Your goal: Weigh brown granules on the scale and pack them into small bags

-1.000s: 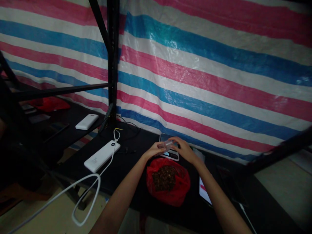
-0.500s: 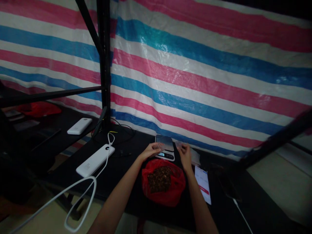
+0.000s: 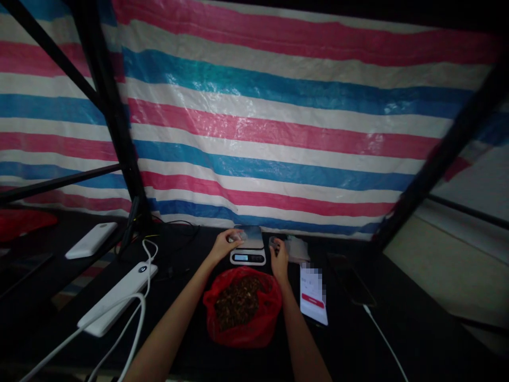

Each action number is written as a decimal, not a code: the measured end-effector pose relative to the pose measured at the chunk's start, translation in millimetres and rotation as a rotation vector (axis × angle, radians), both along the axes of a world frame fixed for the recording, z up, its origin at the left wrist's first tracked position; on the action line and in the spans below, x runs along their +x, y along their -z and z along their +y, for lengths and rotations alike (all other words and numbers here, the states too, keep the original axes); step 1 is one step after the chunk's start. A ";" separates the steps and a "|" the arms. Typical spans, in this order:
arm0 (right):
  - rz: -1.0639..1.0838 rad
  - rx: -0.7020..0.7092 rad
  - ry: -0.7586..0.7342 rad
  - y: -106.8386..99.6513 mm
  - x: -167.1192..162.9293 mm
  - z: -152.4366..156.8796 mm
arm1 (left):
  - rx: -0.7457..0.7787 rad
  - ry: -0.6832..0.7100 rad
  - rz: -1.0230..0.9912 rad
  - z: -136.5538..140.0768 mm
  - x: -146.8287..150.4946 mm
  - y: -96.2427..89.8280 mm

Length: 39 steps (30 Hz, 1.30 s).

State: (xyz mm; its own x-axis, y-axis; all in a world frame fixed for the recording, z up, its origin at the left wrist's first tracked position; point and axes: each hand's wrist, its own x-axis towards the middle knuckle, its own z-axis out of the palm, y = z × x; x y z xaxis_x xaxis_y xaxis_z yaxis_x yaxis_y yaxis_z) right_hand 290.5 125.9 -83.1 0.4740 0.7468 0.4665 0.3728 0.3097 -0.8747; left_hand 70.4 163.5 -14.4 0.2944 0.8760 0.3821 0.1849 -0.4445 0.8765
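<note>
The person's left hand (image 3: 225, 245) reaches to the left edge of a small digital scale (image 3: 248, 245) that stands near the back edge of the black table (image 3: 397, 329), close under the striped tarpaulin (image 3: 278, 122) hanging behind it. The fingers of this hand are curled narrow around something small and pale at the scale's platform; what it is cannot be made out in the dim light. The right hand (image 3: 278, 254) sits just right of the scale, its fingers pinched close on a small clear plastic piece (image 3: 274, 243), with more clear plastic bags (image 3: 296, 248) lying just beyond it toward the back edge. In front of the scale, between the two forearms and nearer the front edge of the table, lies an open red plastic bag (image 3: 242, 313) filled with dark brown dried bits. To the right of the red bag a phone (image 3: 313, 292) lies flat with its screen lit, and farther right a dark phone (image 3: 352, 278) rests with a white cable (image 3: 384, 339) running from it toward the front edge. At the left end of the table a white power bank (image 3: 117, 300) lies with a white cord (image 3: 131, 329) looped off it, and a second white power bank (image 3: 91, 240) rests on the neighbouring table, past the black metal post (image 3: 107, 106).
</note>
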 end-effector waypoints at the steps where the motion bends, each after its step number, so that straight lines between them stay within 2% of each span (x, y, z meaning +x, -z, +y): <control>1: -0.031 -0.002 0.007 -0.5 -0.7 -0.6 | 0.039 -0.007 0.043 7.3 6.1 -3.8; 4: -0.134 -0.032 0.072 -2.0 -2.2 -3.3 | 0.096 -0.014 0.200 29.5 27.7 -9.2; 9: -0.298 -0.159 0.119 -0.5 -3.4 -6.2 | 0.226 -0.016 0.504 54.2 53.5 -1.8; 13: -0.462 -0.340 0.143 -0.8 -5.1 -7.1 | 0.247 0.018 0.560 55.3 52.7 3.9; 16: -0.500 -0.385 0.178 -2.2 -5.7 -7.2 | 0.317 -0.030 0.532 43.8 35.9 6.5; 19: -0.508 -0.376 0.182 -3.3 -6.0 -7.7 | 0.381 -0.237 0.389 22.1 6.2 13.1; 22: -0.503 -0.347 0.160 -4.5 -6.3 -8.4 | 0.381 -0.461 0.263 -3.6 -26.8 25.9; 25: -0.481 -0.303 0.168 -5.8 -6.0 -8.2 | 0.350 -0.576 0.221 -21.5 -49.2 37.8; 32: -0.462 -0.131 0.193 -6.8 -4.4 -5.6 | 0.356 -0.609 0.224 -23.4 -53.7 38.5; 39: -0.469 -0.115 0.207 -7.7 -5.5 -6.1 | 0.333 -0.532 0.216 -21.0 -46.7 38.6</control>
State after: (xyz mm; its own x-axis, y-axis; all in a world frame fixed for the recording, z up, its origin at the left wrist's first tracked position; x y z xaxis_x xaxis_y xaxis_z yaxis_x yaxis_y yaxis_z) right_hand 285.1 119.8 -75.4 0.3770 0.7184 0.5846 0.7758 0.0999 -0.6230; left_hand 23.6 142.5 -53.0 -0.0455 0.7680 0.6388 0.6099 -0.4851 0.6266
